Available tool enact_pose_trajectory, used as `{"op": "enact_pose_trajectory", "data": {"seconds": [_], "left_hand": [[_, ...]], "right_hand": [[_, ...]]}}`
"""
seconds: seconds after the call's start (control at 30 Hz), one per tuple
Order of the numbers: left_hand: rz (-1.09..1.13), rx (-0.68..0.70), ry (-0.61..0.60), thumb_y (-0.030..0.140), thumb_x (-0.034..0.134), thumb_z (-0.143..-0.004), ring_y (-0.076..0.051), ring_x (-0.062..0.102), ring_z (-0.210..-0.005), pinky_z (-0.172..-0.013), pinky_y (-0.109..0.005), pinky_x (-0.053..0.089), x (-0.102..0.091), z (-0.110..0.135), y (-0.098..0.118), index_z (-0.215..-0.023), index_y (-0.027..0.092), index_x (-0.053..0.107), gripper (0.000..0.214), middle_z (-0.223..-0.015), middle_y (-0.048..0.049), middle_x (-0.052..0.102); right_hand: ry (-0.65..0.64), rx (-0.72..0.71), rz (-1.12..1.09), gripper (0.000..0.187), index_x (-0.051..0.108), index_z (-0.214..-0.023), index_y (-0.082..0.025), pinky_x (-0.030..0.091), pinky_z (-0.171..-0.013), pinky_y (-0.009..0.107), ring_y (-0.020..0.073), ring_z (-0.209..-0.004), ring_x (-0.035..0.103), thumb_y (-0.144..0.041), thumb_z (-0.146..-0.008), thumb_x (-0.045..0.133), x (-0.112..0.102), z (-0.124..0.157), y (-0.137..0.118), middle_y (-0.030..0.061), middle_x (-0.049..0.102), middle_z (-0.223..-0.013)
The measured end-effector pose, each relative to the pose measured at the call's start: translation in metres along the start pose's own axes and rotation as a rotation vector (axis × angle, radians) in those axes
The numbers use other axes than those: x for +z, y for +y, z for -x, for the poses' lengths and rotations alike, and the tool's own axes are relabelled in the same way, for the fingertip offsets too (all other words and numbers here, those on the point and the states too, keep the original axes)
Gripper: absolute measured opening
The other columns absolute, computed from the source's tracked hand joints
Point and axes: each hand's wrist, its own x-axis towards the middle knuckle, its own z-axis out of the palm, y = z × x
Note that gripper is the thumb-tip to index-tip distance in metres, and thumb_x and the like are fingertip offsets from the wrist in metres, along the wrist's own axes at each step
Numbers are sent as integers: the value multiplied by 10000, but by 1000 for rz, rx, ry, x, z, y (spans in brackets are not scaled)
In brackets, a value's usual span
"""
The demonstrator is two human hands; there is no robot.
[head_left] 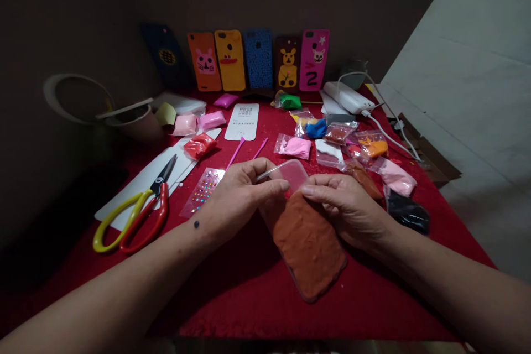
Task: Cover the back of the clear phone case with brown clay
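A clear phone case (pixel 295 172) lies on the red cloth (pixel 232 282), most of it covered with a flat layer of brown clay (pixel 309 243). My left hand (pixel 238 196) grips the case's left edge, fingers curled, thumb near the top of the clay. My right hand (pixel 348 207) holds the right edge, its thumb pressing on the clay's upper rim. Both hands are closed on the case.
Scissors (pixel 136 213) with yellow and red handles lie at the left on white card. A gem sticker sheet (pixel 203 188), small bags of coloured clay (pixel 294 146), a black clay bag (pixel 409 213), a white power bank (pixel 348 97) and decorated phone cases (pixel 230 61) by the wall.
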Motion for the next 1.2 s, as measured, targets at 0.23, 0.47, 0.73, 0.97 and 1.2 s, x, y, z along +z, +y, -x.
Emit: {"op": "enact_pose_trajectory", "data": {"seconds": [0.23,0.47,0.73,0.97,1.2], "left_hand": [[31,-15,-10,242,710,-778,-64,521,-463,-467,-177,410,-1,-1,0,-674,156,570,195,-555,32,601],[83,-42,-3,216,723,-742,-68,526,-446,-453,-176,406,-1,-4,0,-661,154,567,185,-538,32,608],[73,-31,9,163,695,-728,-57,507,-452,-460,-167,402,-2,-4,-1,-666,144,564,147,-539,39,598],[43,-31,-2,167,694,-723,-60,500,-446,-453,-168,401,-4,-5,-1,-670,142,556,150,-527,45,590],[51,-30,16,170,686,-724,-59,498,-446,-454,-165,396,-5,-5,0,-658,139,560,145,-527,40,589]], "right_hand": [[14,-27,72,161,689,-669,-174,369,-526,234,96,-533,534,-314,-725,744,-3,-2,5,-10,635,-615],[-26,-64,-19,197,689,-664,-166,406,-587,252,125,-603,560,-350,-714,739,-3,-1,1,9,624,-623],[53,-95,137,179,678,-680,-170,344,-530,216,70,-536,499,-323,-735,753,-5,-3,4,-27,607,-612],[30,-84,104,183,691,-709,-161,370,-566,223,87,-583,542,-332,-759,733,-6,-6,5,-7,638,-659],[-10,-35,-5,190,663,-674,-161,370,-563,235,93,-557,526,-324,-712,754,-6,-4,3,-13,605,-613]]}}
